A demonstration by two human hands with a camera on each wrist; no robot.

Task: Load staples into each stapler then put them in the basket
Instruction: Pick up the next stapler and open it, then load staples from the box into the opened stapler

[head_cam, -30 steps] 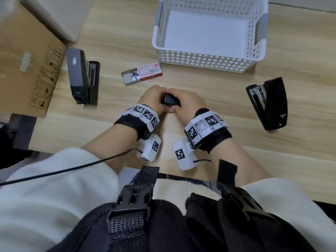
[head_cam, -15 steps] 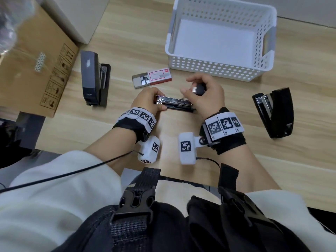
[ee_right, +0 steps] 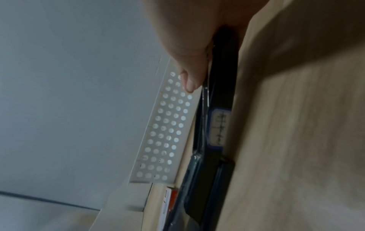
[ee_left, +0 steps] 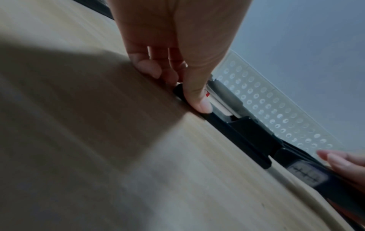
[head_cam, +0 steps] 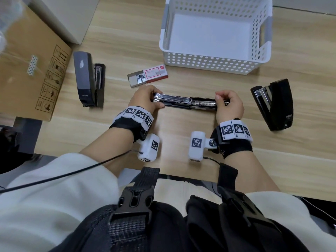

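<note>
My left hand [head_cam: 143,99] and right hand [head_cam: 229,106] pinch the ends of the opened stapler [head_cam: 185,103] between curled fingers — stiff, heavy metal, slippery rail; I would grip the black sides.

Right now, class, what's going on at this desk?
A person has a stapler swung fully open and flat on the table, the left hand gripping one end and the right hand the other. An opened staple box lies just beyond it. Two other staplers, a grey one and a black one, wait at either side. The basket holds nothing yet.
</note>
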